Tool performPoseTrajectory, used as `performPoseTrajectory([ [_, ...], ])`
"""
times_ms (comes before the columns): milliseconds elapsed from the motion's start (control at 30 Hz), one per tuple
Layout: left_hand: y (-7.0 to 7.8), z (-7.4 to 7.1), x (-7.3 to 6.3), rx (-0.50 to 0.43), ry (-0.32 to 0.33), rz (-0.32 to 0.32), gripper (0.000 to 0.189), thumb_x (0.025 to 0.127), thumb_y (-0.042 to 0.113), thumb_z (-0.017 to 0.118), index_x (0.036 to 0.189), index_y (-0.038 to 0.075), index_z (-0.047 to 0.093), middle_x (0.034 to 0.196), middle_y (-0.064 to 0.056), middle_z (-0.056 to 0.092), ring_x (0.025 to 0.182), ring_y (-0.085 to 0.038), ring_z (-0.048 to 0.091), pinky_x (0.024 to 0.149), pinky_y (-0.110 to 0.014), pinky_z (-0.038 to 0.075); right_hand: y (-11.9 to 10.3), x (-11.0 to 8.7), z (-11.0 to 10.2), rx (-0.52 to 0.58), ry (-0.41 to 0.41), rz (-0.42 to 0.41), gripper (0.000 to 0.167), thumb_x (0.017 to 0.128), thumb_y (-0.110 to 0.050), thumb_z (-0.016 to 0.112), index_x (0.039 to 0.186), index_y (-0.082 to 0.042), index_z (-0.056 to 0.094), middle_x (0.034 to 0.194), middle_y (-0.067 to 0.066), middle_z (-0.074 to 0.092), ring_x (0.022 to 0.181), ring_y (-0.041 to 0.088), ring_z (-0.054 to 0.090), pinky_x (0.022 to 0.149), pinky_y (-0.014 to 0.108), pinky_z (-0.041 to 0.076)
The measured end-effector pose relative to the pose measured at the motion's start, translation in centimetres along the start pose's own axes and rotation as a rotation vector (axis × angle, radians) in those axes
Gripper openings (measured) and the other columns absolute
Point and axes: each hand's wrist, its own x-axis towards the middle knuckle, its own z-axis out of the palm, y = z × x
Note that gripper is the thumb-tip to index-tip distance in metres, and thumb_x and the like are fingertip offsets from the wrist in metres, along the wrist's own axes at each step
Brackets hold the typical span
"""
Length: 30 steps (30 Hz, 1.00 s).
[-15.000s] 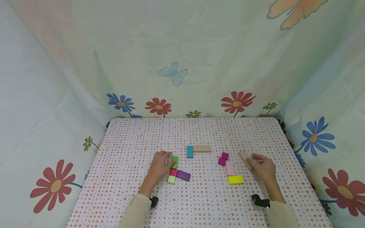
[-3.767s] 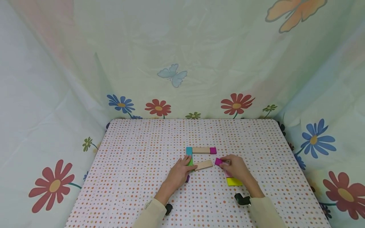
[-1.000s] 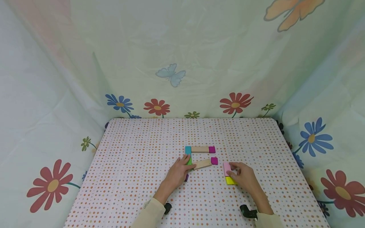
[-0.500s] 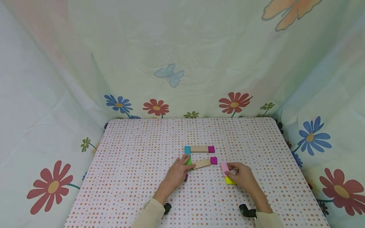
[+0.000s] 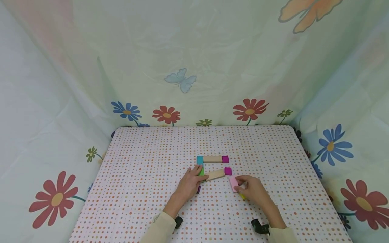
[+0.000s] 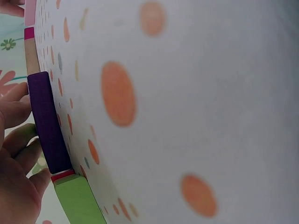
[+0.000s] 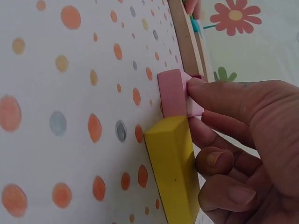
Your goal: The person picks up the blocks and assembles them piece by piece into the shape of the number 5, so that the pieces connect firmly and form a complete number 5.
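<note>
My right hand (image 5: 253, 189) pinches a pink block (image 5: 233, 184) between thumb and fingers, just in front of a magenta cube (image 5: 228, 171). In the right wrist view a yellow block (image 7: 172, 163) abuts its near end; my hand mostly covers it from above. With fingers extended, my left hand (image 5: 189, 182) rests on the slanted wooden block (image 5: 216, 174) and the green block (image 5: 202, 172). Below that hand, the left wrist view shows a purple block (image 6: 46, 123), a thin strip of a red one and a light green block (image 6: 80, 198).
A blue block (image 5: 199, 159), a wooden block (image 5: 212, 159) and a second magenta cube (image 5: 225, 159) form a row farther back. The dotted tabletop (image 5: 146, 152) reaches a patterned curtain (image 5: 182, 44) behind.
Over the last second, my right hand slides the pink block left, near the magenta cube, and the yellow block shifts left too. My left hand stays put. Earlier, the blocks lay in separate groups.
</note>
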Motion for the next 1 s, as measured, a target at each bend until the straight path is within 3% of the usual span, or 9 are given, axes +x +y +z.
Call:
performPoseTrajectory([
  [233, 0.0, -0.1, 0.0, 0.006, -0.011, -0.005, 0.038, 0.106, 0.01, 0.061, 0.139, 0.024, 0.071, 0.167, -0.014, 0.045, 0.158, -0.032, 0.041, 0.129, -0.054, 0.037, -0.7, -0.4, 0.5, 0.015, -0.007, 0.008, 0.047, 0.091, -0.019, 0.084, 0.132, -0.002, 0.071, 0.101, 0.005, 0.075, 0.061, 0.01, 0.048, 0.05, 0.023, 0.039],
  [433, 0.1, -0.3, -0.1, -0.009, -0.024, -0.008, 0.039, 0.105, 0.008, 0.062, 0.139, 0.024, 0.071, 0.167, -0.015, 0.045, 0.158, -0.033, 0.041, 0.128, -0.054, 0.037, -1.3, -1.2, 0.7, -0.049, 0.007, 0.018, 0.059, 0.089, -0.029, 0.087, 0.137, -0.001, 0.068, 0.105, 0.007, 0.076, 0.063, 0.009, 0.048, 0.052, 0.022, 0.039],
  [533, 0.2, -0.3, -0.1, -0.014, -0.024, -0.011, 0.038, 0.106, 0.009, 0.062, 0.139, 0.024, 0.071, 0.167, -0.015, 0.045, 0.158, -0.033, 0.041, 0.129, -0.054, 0.036, -1.4, -1.6, 0.9, -0.089, 0.032, 0.015, 0.063, 0.086, -0.033, 0.089, 0.137, -0.002, 0.068, 0.116, 0.011, 0.077, 0.073, 0.012, 0.054, 0.062, 0.025, 0.045],
  [633, 0.1, -0.2, -0.1, -0.009, -0.025, -0.015, 0.038, 0.106, 0.009, 0.061, 0.14, 0.024, 0.071, 0.167, -0.014, 0.044, 0.158, -0.032, 0.04, 0.129, -0.054, 0.035, -1.7, -2.1, 1.3, -0.119, 0.079, 0.008, 0.062, 0.086, -0.032, 0.09, 0.136, -0.002, 0.069, 0.127, 0.018, 0.075, 0.089, 0.021, 0.066, 0.08, 0.039, 0.058],
  [700, 0.1, -0.1, -0.1, -0.005, -0.023, -0.015, 0.038, 0.106, 0.01, 0.061, 0.14, 0.024, 0.071, 0.167, -0.014, 0.045, 0.158, -0.032, 0.041, 0.129, -0.055, 0.036, -1.8, -2.5, 1.6, -0.111, 0.111, 0.013, 0.059, 0.086, -0.029, 0.089, 0.134, -0.001, 0.07, 0.131, 0.021, 0.074, 0.09, 0.023, 0.067, 0.088, 0.046, 0.06],
  [800, 0.1, 0.0, -0.1, -0.006, -0.021, -0.014, 0.038, 0.106, 0.01, 0.062, 0.139, 0.024, 0.071, 0.167, -0.014, 0.045, 0.158, -0.033, 0.041, 0.129, -0.056, 0.036, -2.1, -3.1, 2.2, -0.054, 0.13, 0.044, 0.056, 0.086, -0.024, 0.089, 0.132, 0.0, 0.07, 0.13, 0.022, 0.074, 0.075, 0.02, 0.064, 0.076, 0.038, 0.06],
  [900, 0.1, -0.1, -0.1, -0.008, -0.014, -0.012, 0.037, 0.106, 0.01, 0.062, 0.139, 0.024, 0.072, 0.167, -0.015, 0.046, 0.158, -0.033, 0.042, 0.129, -0.056, 0.036, -2.3, -3.5, 2.9, -0.017, 0.135, 0.081, 0.051, 0.087, -0.02, 0.088, 0.131, 0.0, 0.071, 0.13, 0.021, 0.073, 0.065, 0.013, 0.052, 0.06, 0.026, 0.045],
  [1000, 0.1, -0.3, -0.1, -0.009, -0.01, -0.011, 0.037, 0.106, 0.01, 0.061, 0.139, 0.024, 0.072, 0.167, -0.014, 0.045, 0.158, -0.032, 0.041, 0.13, -0.055, 0.035, -2.5, -3.6, 3.4, -0.054, 0.159, 0.091, 0.044, 0.088, -0.017, 0.087, 0.126, -0.001, 0.073, 0.128, 0.02, 0.074, 0.077, 0.014, 0.061, 0.068, 0.028, 0.052],
])
